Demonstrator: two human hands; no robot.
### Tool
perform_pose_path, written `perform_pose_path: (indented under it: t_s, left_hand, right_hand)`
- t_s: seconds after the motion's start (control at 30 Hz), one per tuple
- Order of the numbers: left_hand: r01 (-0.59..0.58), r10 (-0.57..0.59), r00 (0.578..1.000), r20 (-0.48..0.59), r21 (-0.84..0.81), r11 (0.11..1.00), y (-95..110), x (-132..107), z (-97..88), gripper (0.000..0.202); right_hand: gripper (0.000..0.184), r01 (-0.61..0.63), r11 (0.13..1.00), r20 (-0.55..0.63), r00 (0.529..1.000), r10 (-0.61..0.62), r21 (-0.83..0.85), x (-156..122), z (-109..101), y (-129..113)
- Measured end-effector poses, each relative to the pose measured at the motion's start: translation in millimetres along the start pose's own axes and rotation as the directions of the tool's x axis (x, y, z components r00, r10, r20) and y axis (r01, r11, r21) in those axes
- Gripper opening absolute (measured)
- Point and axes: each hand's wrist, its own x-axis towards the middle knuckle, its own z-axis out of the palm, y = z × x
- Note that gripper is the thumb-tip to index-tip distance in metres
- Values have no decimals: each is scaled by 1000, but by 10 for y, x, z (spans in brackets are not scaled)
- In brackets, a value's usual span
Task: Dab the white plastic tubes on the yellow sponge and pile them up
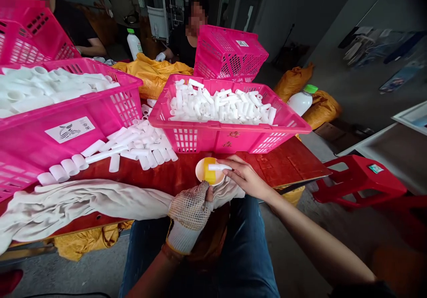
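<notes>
Tube [217,167] mid-frame looks light, stiff, probably kinda slick; grab one end, like the right hand [240,173] pinching it. Gloved left hand [191,208] pinches a round dish [200,170].

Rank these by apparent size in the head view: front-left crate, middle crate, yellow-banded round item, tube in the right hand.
1. Front-left crate; the frame edge cuts it off, so its lead over the next is only as seen
2. Middle crate
3. Round item
4. Held tube
</notes>
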Motion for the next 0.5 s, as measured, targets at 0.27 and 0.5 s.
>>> perform_pose_path:
  t_s: [0.27,0.5]
  left_hand:
    - [-29,27,999,43,59,998,-41,-82,166,33]
    - [1,-6,998,56,84,996,-40,-143,252,37]
  right_hand:
    - [32,141,978,-9,990,-144,-153,-157,155,57]
    - [36,156,935,85,987,-136,-317,-172,123,-48]
